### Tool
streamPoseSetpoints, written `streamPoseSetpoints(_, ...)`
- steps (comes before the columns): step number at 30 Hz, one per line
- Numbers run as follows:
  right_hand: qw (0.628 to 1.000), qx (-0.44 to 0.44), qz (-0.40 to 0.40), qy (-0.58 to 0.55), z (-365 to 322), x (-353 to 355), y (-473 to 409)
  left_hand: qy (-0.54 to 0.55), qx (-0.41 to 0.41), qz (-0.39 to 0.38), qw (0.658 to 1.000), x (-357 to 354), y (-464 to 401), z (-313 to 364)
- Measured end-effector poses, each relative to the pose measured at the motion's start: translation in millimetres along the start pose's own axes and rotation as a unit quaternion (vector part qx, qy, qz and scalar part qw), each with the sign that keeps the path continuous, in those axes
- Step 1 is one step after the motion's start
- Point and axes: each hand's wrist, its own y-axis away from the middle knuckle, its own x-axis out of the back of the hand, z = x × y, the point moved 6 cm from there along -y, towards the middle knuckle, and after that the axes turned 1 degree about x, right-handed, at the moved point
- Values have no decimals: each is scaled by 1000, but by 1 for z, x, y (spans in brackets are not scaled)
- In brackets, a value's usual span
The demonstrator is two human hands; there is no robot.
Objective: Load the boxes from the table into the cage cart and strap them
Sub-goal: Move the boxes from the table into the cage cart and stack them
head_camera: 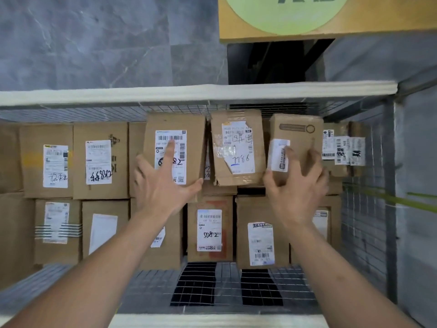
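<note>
Loading is looking well along: the grey wire-mesh cage cart (369,235) is holding two layers of brown cardboard boxes with white shipping labels. Left hand (163,183) is lying flat, fingers spread, pressing the labelled brown box marked in black pen (186,129) in the top row. Right hand (295,183) is curling round a small brown carton with a white side sticker (295,131), seating it beside the taped box marked 7786 (238,147). No strap showing across the boxes; strapping looks not yet done. Table out of view, so remaining count unknown.
</note>
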Motion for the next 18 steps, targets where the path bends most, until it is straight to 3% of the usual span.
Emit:
streamPoseSetpoints(3, 1000, -4, -11, 6, 6, -2, -7, 15, -1, 1, 1000, -1, -2, 4)
streamPoseSetpoints(7, 997, 52, -64, 0, -4, -14, -12, 38, 0, 7, 999, -4, -7, 9)
streamPoseSetpoints(13, 996, 43, -83, 1, -8, -33, -10, -14, -31, 30, 999, -8, -17, 6)
streamPoseSetpoints(18, 993, 68, -85, 54, -8, -50, -12, -50, -142, 59, 987, -14, -14, 18)
